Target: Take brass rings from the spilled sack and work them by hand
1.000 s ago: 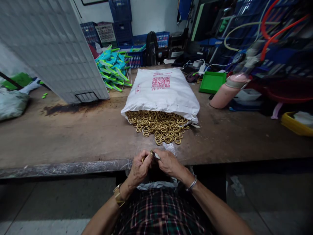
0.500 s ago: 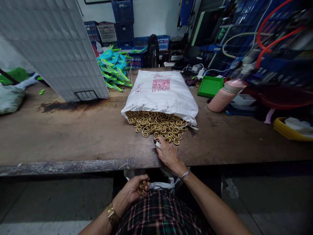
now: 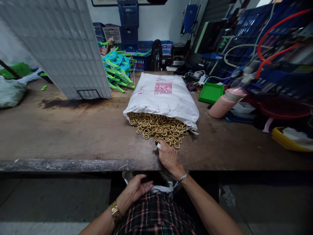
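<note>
A white sack lies open on the worn table, and a heap of gold rings spills from its mouth towards me. My right hand rests on the table at the near edge of the heap, fingers closed round a small white object. My left hand is below the table edge over my lap, fingers loosely spread above a clear plastic bag. No rings show in it.
A tilted white grid panel stands at the back left, beside a stack of teal and green plastic parts. A green tray, pink bottle and yellow bin sit at the right. Another person's hand shows behind the parts.
My hands parted from in front of me. The left dropped to my lap with a bunch of rings, which no longer shows. The right reached out to the ring heap.
</note>
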Demonstrator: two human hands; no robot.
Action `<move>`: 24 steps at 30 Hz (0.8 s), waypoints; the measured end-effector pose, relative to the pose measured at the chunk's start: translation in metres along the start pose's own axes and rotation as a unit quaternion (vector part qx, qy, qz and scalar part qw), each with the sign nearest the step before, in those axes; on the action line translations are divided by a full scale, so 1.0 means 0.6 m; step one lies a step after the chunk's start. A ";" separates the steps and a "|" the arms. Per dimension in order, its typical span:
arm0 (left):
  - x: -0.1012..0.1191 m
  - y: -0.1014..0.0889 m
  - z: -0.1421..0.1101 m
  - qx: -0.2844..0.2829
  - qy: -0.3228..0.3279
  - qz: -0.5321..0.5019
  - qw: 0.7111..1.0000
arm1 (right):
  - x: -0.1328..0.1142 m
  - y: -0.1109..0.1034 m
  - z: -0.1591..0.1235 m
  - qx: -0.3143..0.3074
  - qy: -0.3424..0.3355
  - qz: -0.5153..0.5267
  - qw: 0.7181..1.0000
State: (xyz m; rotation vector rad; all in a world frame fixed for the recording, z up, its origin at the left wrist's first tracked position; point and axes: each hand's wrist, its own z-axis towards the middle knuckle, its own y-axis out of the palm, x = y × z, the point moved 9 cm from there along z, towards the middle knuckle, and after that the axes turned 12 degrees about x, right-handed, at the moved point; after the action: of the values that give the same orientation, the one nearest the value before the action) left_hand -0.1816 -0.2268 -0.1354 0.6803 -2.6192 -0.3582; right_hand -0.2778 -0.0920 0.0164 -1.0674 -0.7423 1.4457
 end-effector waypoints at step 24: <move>0.188 0.160 -0.137 -0.109 0.462 0.199 0.857 | -0.020 0.035 -0.029 -0.128 0.234 0.603 0.752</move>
State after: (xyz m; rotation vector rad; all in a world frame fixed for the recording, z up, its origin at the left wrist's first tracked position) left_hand -0.2739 -0.2149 0.0060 0.1331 -1.6864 -0.1332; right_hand -0.2707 -0.1092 -0.0069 -2.2493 0.2688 1.9716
